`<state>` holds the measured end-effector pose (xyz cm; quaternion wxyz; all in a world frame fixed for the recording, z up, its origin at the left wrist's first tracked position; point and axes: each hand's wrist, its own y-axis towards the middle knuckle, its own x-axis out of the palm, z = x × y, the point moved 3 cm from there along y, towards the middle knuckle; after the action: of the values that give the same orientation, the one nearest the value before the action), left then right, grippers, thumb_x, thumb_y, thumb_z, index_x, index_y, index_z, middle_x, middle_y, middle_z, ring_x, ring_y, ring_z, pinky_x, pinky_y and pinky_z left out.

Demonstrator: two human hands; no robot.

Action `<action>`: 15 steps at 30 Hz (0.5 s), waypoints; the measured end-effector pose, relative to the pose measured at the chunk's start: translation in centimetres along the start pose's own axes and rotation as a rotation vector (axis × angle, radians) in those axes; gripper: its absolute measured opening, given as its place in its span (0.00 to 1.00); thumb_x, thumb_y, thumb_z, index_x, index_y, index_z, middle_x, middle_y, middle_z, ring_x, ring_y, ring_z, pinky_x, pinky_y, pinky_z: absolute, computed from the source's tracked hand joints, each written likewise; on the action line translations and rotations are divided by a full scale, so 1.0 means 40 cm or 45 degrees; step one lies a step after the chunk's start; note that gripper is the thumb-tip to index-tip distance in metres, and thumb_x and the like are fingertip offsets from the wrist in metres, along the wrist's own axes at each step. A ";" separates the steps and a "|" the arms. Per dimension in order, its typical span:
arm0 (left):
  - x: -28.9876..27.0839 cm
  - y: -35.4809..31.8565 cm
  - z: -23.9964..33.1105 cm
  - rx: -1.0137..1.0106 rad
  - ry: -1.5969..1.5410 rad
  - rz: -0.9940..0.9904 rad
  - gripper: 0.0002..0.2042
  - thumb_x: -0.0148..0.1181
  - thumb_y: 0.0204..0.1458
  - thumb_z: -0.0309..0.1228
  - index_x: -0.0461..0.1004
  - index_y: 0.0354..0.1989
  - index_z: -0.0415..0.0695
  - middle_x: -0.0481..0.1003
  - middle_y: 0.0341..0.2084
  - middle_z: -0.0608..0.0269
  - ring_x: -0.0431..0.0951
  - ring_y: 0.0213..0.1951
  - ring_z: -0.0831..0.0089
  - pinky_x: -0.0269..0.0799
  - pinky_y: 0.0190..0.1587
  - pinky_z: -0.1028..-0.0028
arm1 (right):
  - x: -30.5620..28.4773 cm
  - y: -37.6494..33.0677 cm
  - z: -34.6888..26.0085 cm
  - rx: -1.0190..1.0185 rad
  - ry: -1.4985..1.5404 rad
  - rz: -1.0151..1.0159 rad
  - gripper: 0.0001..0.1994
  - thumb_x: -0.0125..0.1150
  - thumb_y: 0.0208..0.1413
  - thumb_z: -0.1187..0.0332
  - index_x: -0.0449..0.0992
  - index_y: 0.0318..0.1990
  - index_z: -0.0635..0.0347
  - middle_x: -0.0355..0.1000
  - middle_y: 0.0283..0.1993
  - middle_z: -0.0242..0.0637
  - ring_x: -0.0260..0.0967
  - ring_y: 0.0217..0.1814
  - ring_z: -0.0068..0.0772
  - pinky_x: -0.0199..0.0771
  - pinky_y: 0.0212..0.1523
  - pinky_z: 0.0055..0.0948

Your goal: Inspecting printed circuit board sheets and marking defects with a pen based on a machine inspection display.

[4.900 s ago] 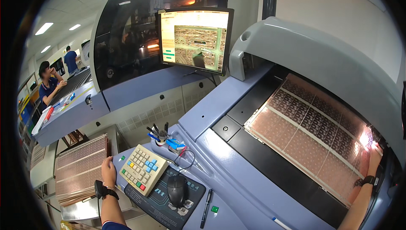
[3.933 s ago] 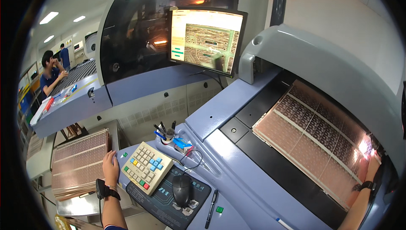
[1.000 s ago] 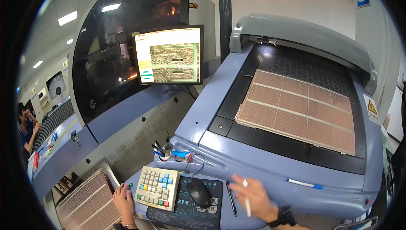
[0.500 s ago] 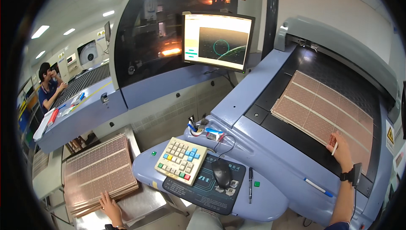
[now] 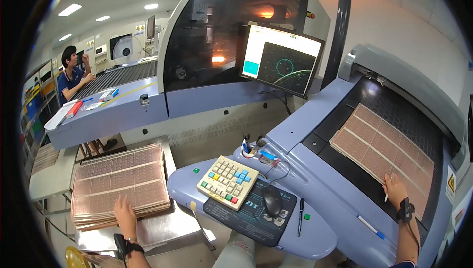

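My left hand [image 5: 126, 214] is open, its fingers spread at the near edge of a stack of copper-coloured panels [image 5: 118, 179] printed with a grid. The stack lies on a metal table at the lower left. To the right, my right hand [image 5: 395, 191] rests with fingers stretched out at the near edge of another copper-coloured panel [image 5: 379, 149], which lies on the black bed of a blue-grey machine. A narrow white thing shows along that hand's thumb; I cannot make out what it is. Both wrists wear dark straps.
Between my hands, a blue console [image 5: 315, 241] carries a beige keypad [image 5: 227, 181], a black mouse [image 5: 272, 201] and a black pen [image 5: 300, 217]. A marker [image 5: 370, 226] lies on the machine's edge. Behind stands a lit monitor [image 5: 283, 61]. Another person [image 5: 74, 78] sits at the far left.
The whole view has shifted, with the scene sitting lower. My right hand's fingers, curled before, now stretch over the panel's edge. My left hand stays at the stack, and more of its forearm shows.
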<state>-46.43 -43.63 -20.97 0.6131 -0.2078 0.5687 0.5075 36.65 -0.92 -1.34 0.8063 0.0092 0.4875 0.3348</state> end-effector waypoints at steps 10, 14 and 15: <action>-0.029 -0.112 -0.006 0.003 -0.089 -0.085 0.17 0.47 0.64 0.33 0.70 0.59 0.48 0.62 0.66 0.57 0.55 0.69 0.55 0.44 0.69 0.51 | -0.078 0.026 0.085 0.241 -0.042 0.172 0.14 0.47 0.60 0.75 0.69 0.52 0.61 0.72 0.44 0.53 0.72 0.48 0.53 0.74 0.45 0.44; 0.028 -0.177 -0.104 0.087 -0.193 0.203 0.17 0.50 0.60 0.30 0.69 0.58 0.43 0.69 0.58 0.53 0.62 0.64 0.52 0.49 0.67 0.53 | -0.113 0.010 0.176 0.283 0.146 0.339 0.16 0.46 0.61 0.77 0.71 0.55 0.58 0.73 0.47 0.48 0.72 0.49 0.47 0.72 0.50 0.38; 0.007 -0.179 -0.106 -0.146 -0.426 0.562 0.17 0.52 0.60 0.29 0.68 0.57 0.41 0.70 0.53 0.52 0.64 0.60 0.52 0.52 0.65 0.53 | -0.094 -0.004 0.226 0.308 0.238 0.384 0.16 0.45 0.63 0.75 0.72 0.56 0.56 0.72 0.48 0.48 0.72 0.51 0.45 0.71 0.52 0.37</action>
<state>-42.40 -49.90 -24.68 0.5602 -0.0266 0.4616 0.6873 42.77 -0.28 6.27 0.6915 0.1476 0.5898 0.3902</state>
